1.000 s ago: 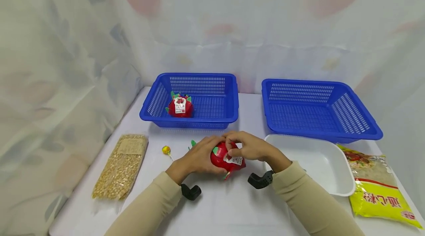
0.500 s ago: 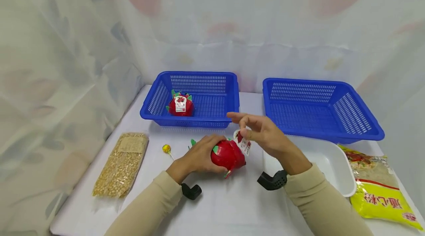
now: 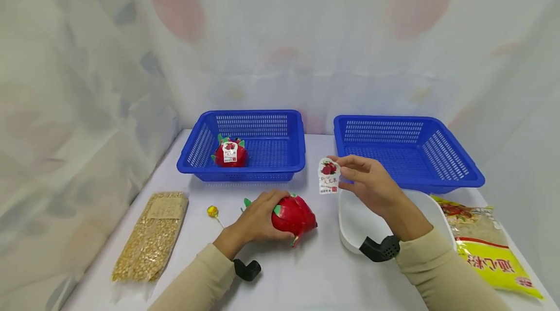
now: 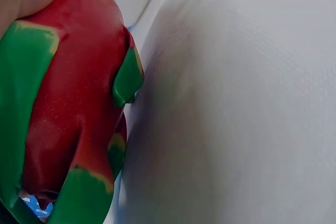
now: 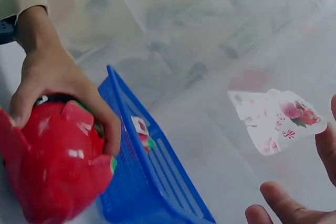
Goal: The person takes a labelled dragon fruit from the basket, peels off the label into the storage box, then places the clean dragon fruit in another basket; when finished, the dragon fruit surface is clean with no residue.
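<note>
My left hand (image 3: 262,218) grips a red dragon fruit (image 3: 295,216) with green scales, which lies on its side on the table. Its glossy skin and green scales fill the left of the left wrist view, where the thumb presses on it. Just right of the fruit, my right hand (image 3: 372,184) holds a white sticker label (image 3: 328,177) up by its edge, its printed fruit picture facing the head camera. The right wrist view shows the label (image 5: 283,119) slightly bent at a fingertip. Another labelled dragon fruit (image 3: 231,153) sits in the left blue basket (image 3: 245,170).
A second blue basket (image 3: 409,182) stands at the back right. In front of it is a white tub (image 3: 356,233), partly under my right forearm. A yellow food packet (image 3: 492,248) lies far right. Left are a bag of grains (image 3: 150,238) and a lollipop (image 3: 213,212).
My right hand has peeled the label off the dragon fruit, lifted it and carried it to the right. The left hand has kept its grip on the fruit. The head view has tilted slightly.
</note>
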{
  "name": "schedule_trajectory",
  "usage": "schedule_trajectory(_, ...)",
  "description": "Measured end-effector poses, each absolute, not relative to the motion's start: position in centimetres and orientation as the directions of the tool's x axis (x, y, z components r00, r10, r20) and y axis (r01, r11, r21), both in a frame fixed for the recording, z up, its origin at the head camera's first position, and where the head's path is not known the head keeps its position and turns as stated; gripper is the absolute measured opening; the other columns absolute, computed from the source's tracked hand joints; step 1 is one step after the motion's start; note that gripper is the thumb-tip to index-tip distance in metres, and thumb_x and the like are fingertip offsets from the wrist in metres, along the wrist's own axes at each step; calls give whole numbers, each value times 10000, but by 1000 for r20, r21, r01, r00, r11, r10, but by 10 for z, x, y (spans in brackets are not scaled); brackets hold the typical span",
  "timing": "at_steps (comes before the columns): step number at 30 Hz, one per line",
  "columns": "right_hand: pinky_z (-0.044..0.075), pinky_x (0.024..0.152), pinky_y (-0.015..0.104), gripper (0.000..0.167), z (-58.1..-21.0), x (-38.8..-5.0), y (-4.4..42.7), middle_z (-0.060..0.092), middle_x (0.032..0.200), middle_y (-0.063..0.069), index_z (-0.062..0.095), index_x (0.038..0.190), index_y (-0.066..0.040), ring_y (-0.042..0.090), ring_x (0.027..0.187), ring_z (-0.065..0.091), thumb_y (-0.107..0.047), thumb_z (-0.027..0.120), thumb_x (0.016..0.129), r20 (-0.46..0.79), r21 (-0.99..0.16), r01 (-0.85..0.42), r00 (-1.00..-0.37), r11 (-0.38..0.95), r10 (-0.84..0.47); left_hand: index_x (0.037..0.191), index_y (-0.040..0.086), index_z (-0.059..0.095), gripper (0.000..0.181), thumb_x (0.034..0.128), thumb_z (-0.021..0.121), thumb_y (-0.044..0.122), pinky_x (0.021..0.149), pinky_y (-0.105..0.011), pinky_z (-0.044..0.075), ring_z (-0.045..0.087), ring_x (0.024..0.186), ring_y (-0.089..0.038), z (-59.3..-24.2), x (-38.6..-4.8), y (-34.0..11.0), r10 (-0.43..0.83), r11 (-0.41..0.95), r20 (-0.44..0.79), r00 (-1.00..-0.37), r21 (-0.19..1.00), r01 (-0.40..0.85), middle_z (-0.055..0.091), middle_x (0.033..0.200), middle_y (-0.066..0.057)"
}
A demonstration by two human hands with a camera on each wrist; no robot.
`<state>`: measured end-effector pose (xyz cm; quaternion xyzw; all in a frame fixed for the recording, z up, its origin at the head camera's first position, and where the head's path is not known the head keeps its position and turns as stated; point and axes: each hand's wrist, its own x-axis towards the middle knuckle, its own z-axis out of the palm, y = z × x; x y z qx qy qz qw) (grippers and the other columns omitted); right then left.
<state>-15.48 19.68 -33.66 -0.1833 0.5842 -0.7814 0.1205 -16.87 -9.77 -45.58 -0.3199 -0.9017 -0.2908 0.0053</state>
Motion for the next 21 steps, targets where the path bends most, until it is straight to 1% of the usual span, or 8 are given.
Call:
schedule_trajectory(4, 394, 973, 461, 212, -341, -147, 214, 548, 1281, 94, 715, 1011, -127, 287, 1238, 428, -22, 534, 972, 107, -947, 27, -913, -320, -393, 1385, 244, 439, 879, 657, 801, 577, 765, -335, 531, 458, 1166, -167, -459, -165, -96, 554, 643, 184, -812, 524, 558, 481, 1326, 55)
schedule_trajectory(7, 382, 973, 453, 209, -346, -144, 222, 586, 1212, 73, 716, 1036, -112, 271, 1148, 497, -36, 531, 978, 72, -939, 69, -918, -337, -389, 1381, 244, 444, 872, 659, 803, 575, 753, -341, 536, 470, 1150, -176, -459, -164, -97, 540, 646, 175, -823, 540, 539, 490, 1308, 56)
schedule_trajectory(10, 365, 983, 458, 208, -351, -143, 228, 595, 1184, 73, 715, 1047, -107, 272, 1123, 517, -47, 528, 981, 24, -938, 111, -924, -329, -381, 1377, 238, 452, 870, 654, 810, 566, 740, -341, 542, 483, 1133, -183, -459, -164, -98, 529, 646, 176, -831, 551, 528, 502, 1286, 56)
schedule_trajectory(16, 354, 985, 469, 203, -371, -140, 248, 602, 1134, 60, 704, 1046, -103, 255, 1108, 504, -59, 515, 988, -75, -932, 189, -936, -309, -344, 1374, 261, 458, 858, 648, 813, 550, 743, -335, 540, 485, 1120, -164, -462, -164, -97, 510, 651, 186, -840, 555, 518, 506, 1275, 73)
schedule_trajectory(21, 357, 958, 457, 200, -390, -140, 262, 624, 1080, 43, 714, 1029, -104, 248, 1069, 498, -66, 522, 987, -159, -926, 257, -930, -278, -332, 1376, 257, 454, 862, 650, 804, 563, 749, -342, 540, 486, 1122, -170, -461, -165, -94, 509, 650, 182, -841, 559, 514, 505, 1278, 61)
